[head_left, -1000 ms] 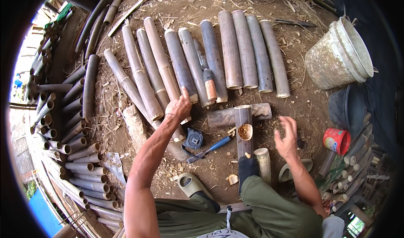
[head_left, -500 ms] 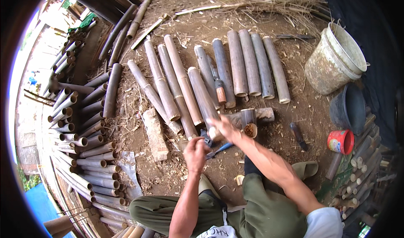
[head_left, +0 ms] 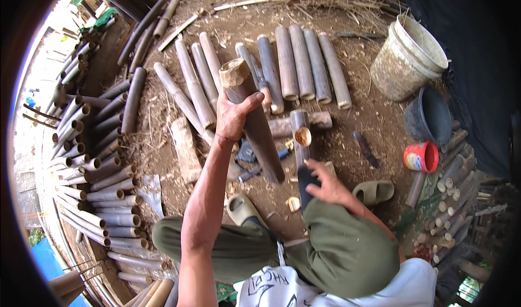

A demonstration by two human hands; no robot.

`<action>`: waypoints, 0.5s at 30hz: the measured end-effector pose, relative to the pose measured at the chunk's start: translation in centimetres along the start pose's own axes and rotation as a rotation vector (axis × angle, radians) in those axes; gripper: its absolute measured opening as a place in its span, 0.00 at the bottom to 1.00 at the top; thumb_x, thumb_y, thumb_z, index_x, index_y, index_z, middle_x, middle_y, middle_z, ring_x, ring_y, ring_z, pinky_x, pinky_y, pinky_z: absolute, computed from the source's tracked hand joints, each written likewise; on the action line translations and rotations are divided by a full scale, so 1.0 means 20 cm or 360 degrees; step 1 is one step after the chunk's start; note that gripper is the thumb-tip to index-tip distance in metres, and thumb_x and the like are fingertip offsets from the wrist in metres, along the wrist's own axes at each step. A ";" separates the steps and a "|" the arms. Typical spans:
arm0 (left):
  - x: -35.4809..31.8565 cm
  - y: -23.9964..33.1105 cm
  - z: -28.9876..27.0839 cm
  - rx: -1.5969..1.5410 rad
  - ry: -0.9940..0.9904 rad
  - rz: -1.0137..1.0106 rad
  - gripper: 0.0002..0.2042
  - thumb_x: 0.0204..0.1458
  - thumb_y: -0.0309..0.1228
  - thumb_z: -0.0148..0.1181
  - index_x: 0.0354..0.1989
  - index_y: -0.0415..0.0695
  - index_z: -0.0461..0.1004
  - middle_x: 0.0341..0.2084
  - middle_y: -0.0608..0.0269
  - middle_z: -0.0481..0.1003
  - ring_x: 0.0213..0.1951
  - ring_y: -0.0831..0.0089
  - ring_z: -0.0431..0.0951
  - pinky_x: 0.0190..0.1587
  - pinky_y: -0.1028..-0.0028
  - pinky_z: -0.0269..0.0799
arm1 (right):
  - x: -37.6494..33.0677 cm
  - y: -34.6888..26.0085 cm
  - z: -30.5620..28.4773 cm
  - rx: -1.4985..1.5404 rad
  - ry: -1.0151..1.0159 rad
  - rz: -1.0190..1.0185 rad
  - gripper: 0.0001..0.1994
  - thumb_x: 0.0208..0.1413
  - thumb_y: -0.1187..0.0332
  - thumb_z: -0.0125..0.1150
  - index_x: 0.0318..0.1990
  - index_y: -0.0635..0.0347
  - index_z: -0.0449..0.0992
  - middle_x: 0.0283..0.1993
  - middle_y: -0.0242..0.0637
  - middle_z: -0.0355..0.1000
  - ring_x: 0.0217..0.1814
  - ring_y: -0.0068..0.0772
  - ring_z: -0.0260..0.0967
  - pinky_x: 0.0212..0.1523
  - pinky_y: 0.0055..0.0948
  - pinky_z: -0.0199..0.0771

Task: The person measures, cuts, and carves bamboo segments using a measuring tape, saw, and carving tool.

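A tube (head_left: 262,142) is gripped near its carved end by the left hand (head_left: 232,117), apparently for control (its other end hangs above ground (head_left: 344,144)). The right hand (head_left: 329,187) is held empty, fingers spread, near a notched tube (head_left: 297,121), propped over a log's (head_left: 321,121) near edge, probably for steadiness.

Soft daylight is being spread evenly over the dirt floor (head_left: 347,127). The left-hand opening (head_left: 38,81) is being bleached white by glare, the dark sheet (head_left: 456,62) is being swallowed by shadow, and outer edges are being curved.
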State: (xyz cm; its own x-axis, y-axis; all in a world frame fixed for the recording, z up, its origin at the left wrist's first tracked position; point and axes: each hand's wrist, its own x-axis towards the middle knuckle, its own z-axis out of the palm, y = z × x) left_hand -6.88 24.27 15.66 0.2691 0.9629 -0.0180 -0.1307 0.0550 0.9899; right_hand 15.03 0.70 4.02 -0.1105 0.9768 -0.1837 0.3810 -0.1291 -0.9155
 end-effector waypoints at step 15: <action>-0.07 0.41 0.56 0.0206 -0.0342 0.0522 0.31 0.33 0.37 0.77 0.47 0.38 0.71 0.38 0.61 0.78 0.38 0.75 0.78 0.45 0.73 0.75 | -0.58 0.42 0.05 -0.0695 0.0091 0.1328 0.45 0.46 0.60 0.70 0.69 0.64 0.52 0.60 0.53 0.63 0.62 0.50 0.63 0.63 0.42 0.63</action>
State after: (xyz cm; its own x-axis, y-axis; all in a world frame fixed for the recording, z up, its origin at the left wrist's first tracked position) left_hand 2.39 20.43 25.34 0.4282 0.8459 0.3179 -0.1253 -0.2928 0.9479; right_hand 18.66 -11.83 -1.93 0.3940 0.6060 -0.6911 0.6284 -0.7263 -0.2786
